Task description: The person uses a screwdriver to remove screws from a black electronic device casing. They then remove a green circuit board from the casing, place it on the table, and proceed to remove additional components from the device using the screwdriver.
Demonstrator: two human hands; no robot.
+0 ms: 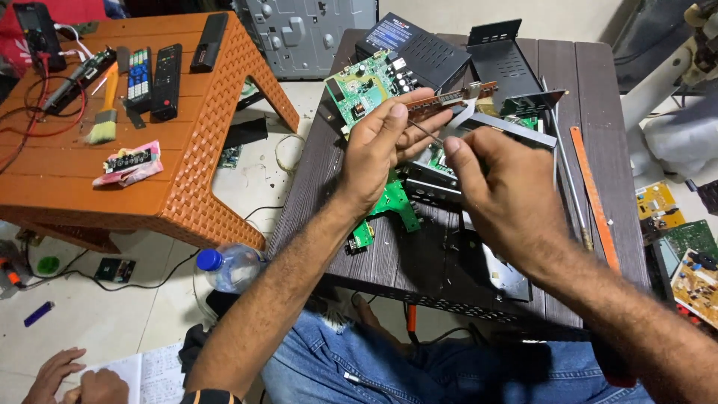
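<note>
My left hand holds up a narrow brown circuit strip with a white ribbon cable hanging from it, above the dark table. My right hand pinches a thin metal tool whose tip points at the strip near my left fingers. Below the hands lie an opened black metal chassis, a green circuit board and another green board partly hidden by my left wrist.
A black set-top box sits at the table's back. An orange strip and a long rod lie at the right. An orange stool at left carries remotes, a brush and a multimeter. A bottle lies on the floor; another person's hands rest on a notebook.
</note>
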